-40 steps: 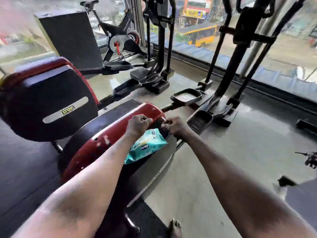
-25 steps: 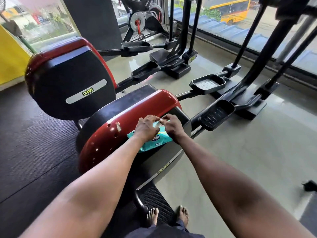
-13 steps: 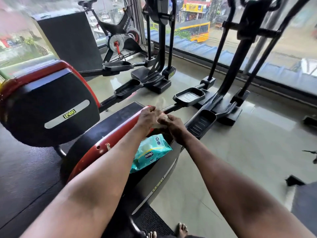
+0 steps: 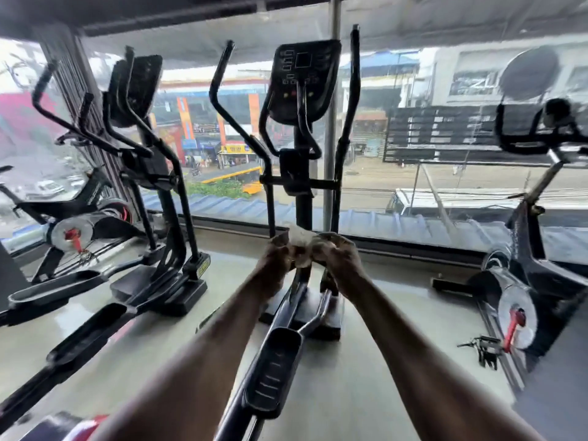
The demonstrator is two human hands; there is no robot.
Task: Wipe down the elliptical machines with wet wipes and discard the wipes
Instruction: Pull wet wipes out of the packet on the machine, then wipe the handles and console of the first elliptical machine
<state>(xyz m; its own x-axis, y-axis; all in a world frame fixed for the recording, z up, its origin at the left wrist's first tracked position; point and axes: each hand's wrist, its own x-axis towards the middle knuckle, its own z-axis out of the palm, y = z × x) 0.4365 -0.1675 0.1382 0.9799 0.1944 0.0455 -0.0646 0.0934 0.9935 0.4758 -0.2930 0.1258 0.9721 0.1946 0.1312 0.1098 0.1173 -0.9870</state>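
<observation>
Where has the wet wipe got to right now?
In the head view the wet wipe sits at centre frame, held up between the left hand and right hand, in front of the middle elliptical machine by the window.

I see a pale glossy floor (image 4: 334, 386) carrying everything. The centre elliptical (image 4: 300, 198) stands on it by the window. Left of that machine stands a second elliptical (image 4: 159, 192); right of it, a spin bike (image 4: 521, 281), with a loose black pedal (image 4: 483, 346) lying nearer me.
</observation>
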